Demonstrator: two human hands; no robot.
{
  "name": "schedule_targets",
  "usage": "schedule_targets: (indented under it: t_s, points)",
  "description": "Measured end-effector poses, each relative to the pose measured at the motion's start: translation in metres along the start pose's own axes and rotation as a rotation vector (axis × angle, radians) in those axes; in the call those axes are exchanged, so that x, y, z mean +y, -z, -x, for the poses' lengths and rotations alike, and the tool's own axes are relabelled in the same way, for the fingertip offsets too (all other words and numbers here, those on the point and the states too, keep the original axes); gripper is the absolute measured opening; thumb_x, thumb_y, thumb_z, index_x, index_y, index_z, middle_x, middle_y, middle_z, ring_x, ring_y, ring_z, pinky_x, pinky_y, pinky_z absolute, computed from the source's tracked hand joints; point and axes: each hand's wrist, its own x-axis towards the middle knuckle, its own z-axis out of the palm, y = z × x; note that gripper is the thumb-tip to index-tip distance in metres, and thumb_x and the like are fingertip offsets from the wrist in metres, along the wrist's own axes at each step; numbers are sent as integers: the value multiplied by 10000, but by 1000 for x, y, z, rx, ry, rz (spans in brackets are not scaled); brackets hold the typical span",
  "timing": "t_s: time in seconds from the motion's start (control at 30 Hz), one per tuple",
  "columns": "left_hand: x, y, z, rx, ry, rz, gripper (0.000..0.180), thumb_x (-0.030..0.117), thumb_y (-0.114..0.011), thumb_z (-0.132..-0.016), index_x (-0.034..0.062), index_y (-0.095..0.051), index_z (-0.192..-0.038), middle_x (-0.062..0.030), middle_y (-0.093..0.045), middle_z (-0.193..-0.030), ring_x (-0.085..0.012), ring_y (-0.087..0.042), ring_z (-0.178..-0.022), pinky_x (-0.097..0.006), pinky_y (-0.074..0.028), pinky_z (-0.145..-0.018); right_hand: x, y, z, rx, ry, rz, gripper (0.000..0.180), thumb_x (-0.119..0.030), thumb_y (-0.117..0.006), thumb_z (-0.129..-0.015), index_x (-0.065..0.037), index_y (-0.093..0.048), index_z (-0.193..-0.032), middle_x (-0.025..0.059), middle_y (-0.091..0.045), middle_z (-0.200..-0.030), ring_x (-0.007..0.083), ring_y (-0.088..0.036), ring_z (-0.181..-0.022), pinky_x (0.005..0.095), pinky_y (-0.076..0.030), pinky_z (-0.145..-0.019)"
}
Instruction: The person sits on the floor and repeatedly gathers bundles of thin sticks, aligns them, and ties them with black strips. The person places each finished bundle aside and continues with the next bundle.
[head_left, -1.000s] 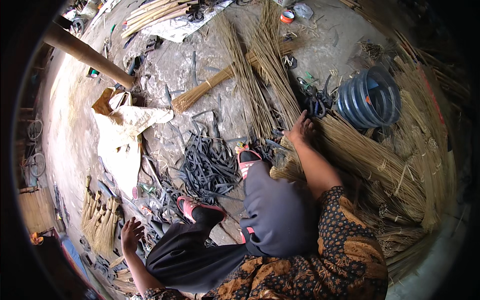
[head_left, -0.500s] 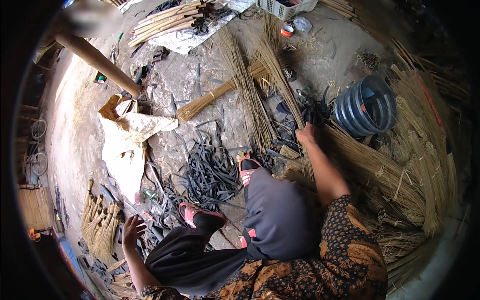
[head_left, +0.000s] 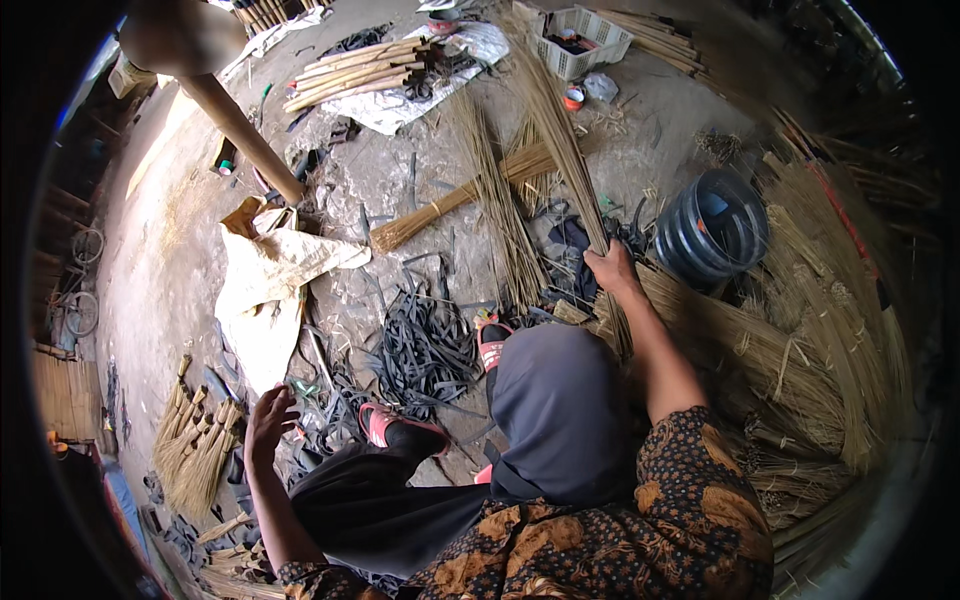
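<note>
My right hand point(head_left: 614, 270) is closed round the lower part of a long bundle of thin broom sticks point(head_left: 562, 135). The bundle slants away to the upper left, over other sticks on the ground. Beneath it a tied stick bundle point(head_left: 430, 213) lies across a loose row of sticks point(head_left: 497, 205). My left hand point(head_left: 268, 425) hovers at the left with its fingers apart and slightly bent, holding nothing. Beside it are several small finished hand brooms point(head_left: 195, 455). A heap of black rubber strips point(head_left: 425, 355) lies in front of my feet.
A blue translucent tub point(head_left: 710, 230) stands at the right, next to large piles of sticks point(head_left: 830, 300). A pale sack point(head_left: 262, 300) lies left of the strips, near a wooden post point(head_left: 240, 135). Far back are cut bamboo poles point(head_left: 355, 75) and a white crate point(head_left: 585, 45).
The view has tilted, so the ground sits a little lower in it. The sticks in my right hand have swung slightly up and left. My left hand is a little higher in the picture.
</note>
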Motion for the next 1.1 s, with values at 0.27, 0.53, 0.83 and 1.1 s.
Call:
schedule_targets:
  t_s: [0.27, 0.53, 0.83, 1.1]
  points:
    - [178, -144, 54, -215, -661, 367, 662, 310, -694, -1023, 8, -420, -1544, -182, -566, -1474, -277, -585, -1302, -399, -481, -1069, -238, 69, 52, -29, 592, -155, 326, -255, -741, -885, -51, -672, -1130, 176, -730, -877, 333, -722, -791, 423, -556, -720]
    - [242, -178, 115, -75, -978, 996, 202, 176, -635, -1062, 56, -535, -934, -13, -551, -682, -121, -592, -611, -284, -519, -614, -350, 18, 165, -499, 977, -242, 607, -302, -793, -889, -10, -543, -1359, 278, -630, -1291, 411, -657, -1178, 481, -552, -967]
    - [61, -230, 73, 163, -717, 448, 234, 288, -608, -1067, 56, -582, -1052, -24, -597, -903, -157, -596, -834, -311, -503, -749, -365, -34, 246, -418, 888, -721, 807, -396, -820, -891, -3, -435, -1481, 225, -610, -1349, 294, -648, -1180, 409, -522, -1010]
    - [-134, -341, -24, 79, -571, 599, 312, 233, -494, -1086, 30, -501, -1323, -75, -592, -1187, -215, -572, -1122, -344, -461, -959, -234, -163, 301, -407, 378, -610, 505, -197, -703, -919, -18, -511, -1351, 225, -683, -1136, 394, -696, -1072, 466, -558, -859]
